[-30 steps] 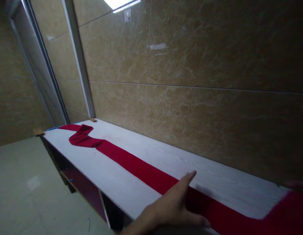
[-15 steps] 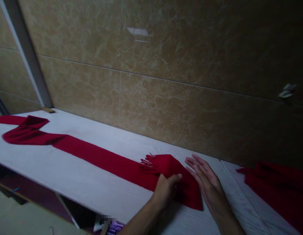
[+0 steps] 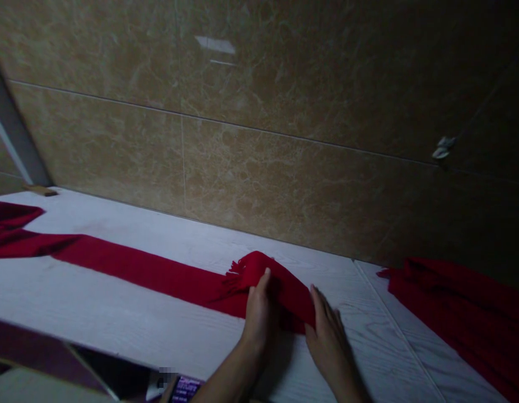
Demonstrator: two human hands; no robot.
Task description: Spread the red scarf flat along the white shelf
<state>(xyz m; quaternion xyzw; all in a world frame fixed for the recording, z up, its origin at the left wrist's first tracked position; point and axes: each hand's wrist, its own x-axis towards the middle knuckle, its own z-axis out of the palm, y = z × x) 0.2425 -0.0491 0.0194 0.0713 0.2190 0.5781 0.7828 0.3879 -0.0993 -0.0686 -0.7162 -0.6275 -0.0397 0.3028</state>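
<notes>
Both hands rest on a red scarf [image 3: 167, 274] laid lengthwise along the white desk [image 3: 95, 313], its fringed end [image 3: 234, 271] folded back over itself. The left hand [image 3: 259, 316] has its fingers [image 3: 261, 285] curled onto the raised fold, pinching the cloth; the right hand [image 3: 326, 336] lies flat just right of the fold, fingers extended and pressing the edge down. The scarf looks soft, light and limp, likely to slump and wrinkle, so it is best taken at the folded edge with both hands. More red cloth [image 3: 461, 313] lies well to the right.
</notes>
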